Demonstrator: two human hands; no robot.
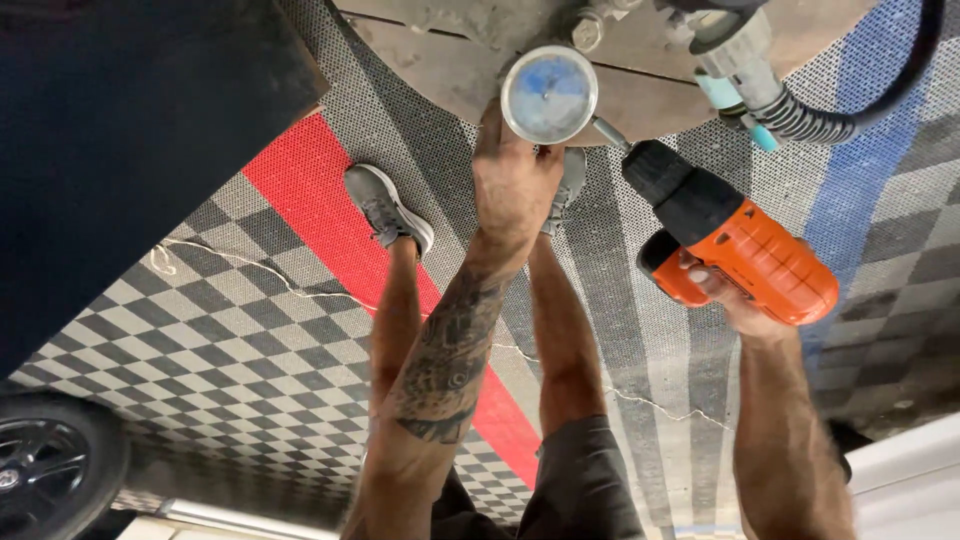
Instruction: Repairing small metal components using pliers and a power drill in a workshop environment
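Hands on round gauge (glassy), drill

Round silver-rimmed gauge with a blue-white dial held face-up at top centre, its short metal stem pointing toward the black chuck of the orange-and-black cordless drill, angled just right of it

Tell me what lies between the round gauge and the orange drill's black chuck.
In the head view, a short metal bit spans from the drill to the gauge edge; nothing else.

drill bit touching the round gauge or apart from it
Touching: the orange drill's bit tip meets the round gauge's rim, beside the left hand.
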